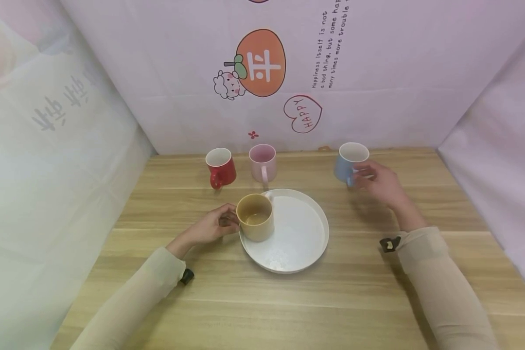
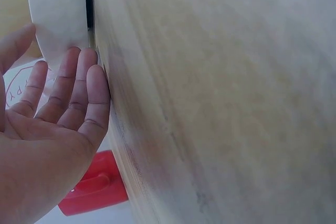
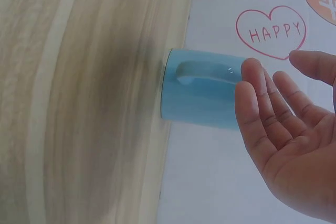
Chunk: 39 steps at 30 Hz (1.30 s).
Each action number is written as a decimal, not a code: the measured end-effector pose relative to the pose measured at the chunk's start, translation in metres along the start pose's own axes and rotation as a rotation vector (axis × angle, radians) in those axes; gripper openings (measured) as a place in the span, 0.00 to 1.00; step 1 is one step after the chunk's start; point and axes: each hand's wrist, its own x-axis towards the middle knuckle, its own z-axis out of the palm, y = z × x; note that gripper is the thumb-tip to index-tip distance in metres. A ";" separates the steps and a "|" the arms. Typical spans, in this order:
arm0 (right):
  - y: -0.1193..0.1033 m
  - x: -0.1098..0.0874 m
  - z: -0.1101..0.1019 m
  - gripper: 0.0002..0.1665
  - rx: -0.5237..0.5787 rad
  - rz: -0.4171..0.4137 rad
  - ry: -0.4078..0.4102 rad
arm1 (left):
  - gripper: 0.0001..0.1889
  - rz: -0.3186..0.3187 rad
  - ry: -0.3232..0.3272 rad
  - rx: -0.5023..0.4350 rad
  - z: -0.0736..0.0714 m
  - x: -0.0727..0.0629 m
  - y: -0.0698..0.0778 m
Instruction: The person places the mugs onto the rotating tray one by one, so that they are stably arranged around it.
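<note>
The tray (image 1: 299,238) is sitting on the table (image 1: 262,311), and the yellow mug (image 1: 255,221) is standing upright on its left part. The left hand (image 1: 216,226) is lying just beside the tray's left rim, close to the mug, its fingers spreading loosely and gripping nothing (whether a fingertip is touching the tray or mug, I cannot tell).

Behind the tray and to its right, the blue mug (image 1: 344,165) is standing upright. The right hand (image 1: 378,182) is hovering at that mug's handle, its fingers bending slightly with the palm spreading open; it is holding nothing, and whether it is touching the handle I cannot tell.

Just behind the tray, a little left of its middle, the pink mug (image 1: 262,164) is standing with its handle pointing towards the tray. Left of it, behind the tray's left side, the red mug (image 1: 222,167) is standing with its handle facing the person. Farther behind the tray, a printed cloth (image 1: 376,58) is hanging, showing a red heart (image 1: 303,114).
</note>
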 end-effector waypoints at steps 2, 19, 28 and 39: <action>0.002 0.000 -0.001 0.22 -0.006 0.008 0.013 | 0.22 0.006 0.002 -0.003 0.001 0.000 0.000; 0.014 0.001 -0.007 0.23 -0.060 0.047 0.069 | 0.23 0.006 0.003 -0.015 0.000 0.000 0.000; 0.017 0.004 -0.004 0.23 -0.068 0.070 0.036 | 0.23 -0.010 -0.010 -0.024 0.001 -0.001 0.001; 0.020 0.013 0.004 0.25 -0.149 0.106 0.052 | 0.23 0.027 -0.008 -0.017 0.001 0.001 -0.001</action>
